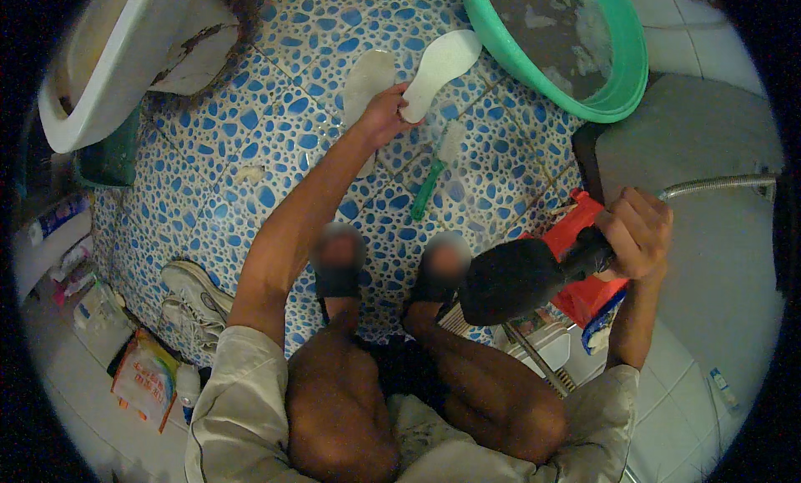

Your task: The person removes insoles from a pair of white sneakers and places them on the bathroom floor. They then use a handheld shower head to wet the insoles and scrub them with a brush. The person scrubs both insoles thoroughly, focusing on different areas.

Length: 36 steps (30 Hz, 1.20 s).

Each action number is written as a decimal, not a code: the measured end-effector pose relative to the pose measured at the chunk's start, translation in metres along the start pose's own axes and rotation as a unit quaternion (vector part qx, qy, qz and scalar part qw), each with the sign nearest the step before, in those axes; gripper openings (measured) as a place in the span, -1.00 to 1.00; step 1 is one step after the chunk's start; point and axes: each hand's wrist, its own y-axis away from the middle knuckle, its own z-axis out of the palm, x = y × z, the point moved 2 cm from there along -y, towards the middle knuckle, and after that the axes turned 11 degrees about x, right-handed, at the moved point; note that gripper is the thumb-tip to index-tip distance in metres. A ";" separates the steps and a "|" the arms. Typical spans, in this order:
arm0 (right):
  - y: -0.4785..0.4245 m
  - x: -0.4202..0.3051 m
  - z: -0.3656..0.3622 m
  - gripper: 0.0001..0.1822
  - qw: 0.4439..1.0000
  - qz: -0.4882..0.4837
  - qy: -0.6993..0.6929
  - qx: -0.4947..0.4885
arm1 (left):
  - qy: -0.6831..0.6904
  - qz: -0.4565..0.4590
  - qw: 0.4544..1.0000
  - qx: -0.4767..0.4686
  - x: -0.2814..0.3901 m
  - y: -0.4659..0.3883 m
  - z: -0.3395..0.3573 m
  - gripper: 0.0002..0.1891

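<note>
My left hand (385,117) grips the heel end of a white insole (441,70) above the tiled floor. A second, greyer insole (369,82) lies on the floor, partly hidden by that hand and forearm. Just below them rests a scrubbing brush (428,192) with a green handle and pale bristles. On the right, my right hand (638,233) is closed around the handle of a black handheld shower head (516,279), whose metal hose (713,184) runs off to the right. I cannot tell whether water flows from it.
A green basin (616,104) holds murky, sudsy water at the upper right. A white ceramic fixture (94,76) stands upper left, above a dark green bin (112,151). Pale sneakers (197,301) sit lower left near a detergent-like pouch (147,376). Red packaging (579,217) lies behind the shower head.
</note>
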 end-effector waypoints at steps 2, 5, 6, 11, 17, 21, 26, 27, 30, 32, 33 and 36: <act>-0.002 -0.001 0.000 -0.50 1.000 -0.003 -0.009 0.010 | 0.022 0.002 1.000 -0.020 -0.002 0.001 0.002 -0.41; -0.004 -0.002 -0.003 -0.48 1.000 0.003 -0.012 0.008 | 0.021 0.009 0.999 -0.027 -0.001 0.002 0.010 -0.41; -0.004 -0.002 0.000 -0.46 1.000 0.003 0.000 0.005 | 0.016 0.013 1.000 -0.023 -0.001 0.001 0.009 -0.41; -0.007 0.002 0.005 -0.55 0.999 0.019 0.030 -0.031 | 0.058 0.039 0.997 -0.044 0.000 0.008 0.023 -0.47; 0.003 0.009 0.006 -0.41 0.998 0.030 0.026 -0.041 | 0.036 0.057 0.997 -0.025 0.008 0.026 0.043 -0.49; 0.002 0.009 0.007 -0.43 0.998 0.020 0.048 -0.024 | 0.052 0.056 0.997 -0.026 0.014 0.030 0.048 -0.50; 0.002 0.010 0.010 -0.40 0.997 0.020 0.059 -0.038 | 0.043 0.058 0.997 -0.025 0.014 0.034 0.052 -0.50; 0.006 0.009 0.011 -0.38 0.997 0.030 0.054 -0.050 | 0.041 0.062 0.997 -0.026 0.015 0.036 0.052 -0.50; 0.005 0.010 0.010 -0.36 0.997 0.031 0.039 -0.051 | 0.012 0.076 0.997 -0.018 0.008 0.032 0.044 -0.49; 0.004 0.011 0.009 -0.36 0.998 0.030 0.038 -0.044 | 0.025 0.074 0.997 -0.010 0.002 0.029 0.033 -0.47; 0.007 0.013 0.009 -0.35 0.998 0.035 0.042 -0.042 | 0.031 0.071 0.997 -0.006 0.002 0.030 0.032 -0.46; 0.014 0.018 0.008 -0.35 0.996 0.059 0.045 -0.042 | -0.002 0.033 0.997 0.065 -0.005 0.040 0.025 -0.50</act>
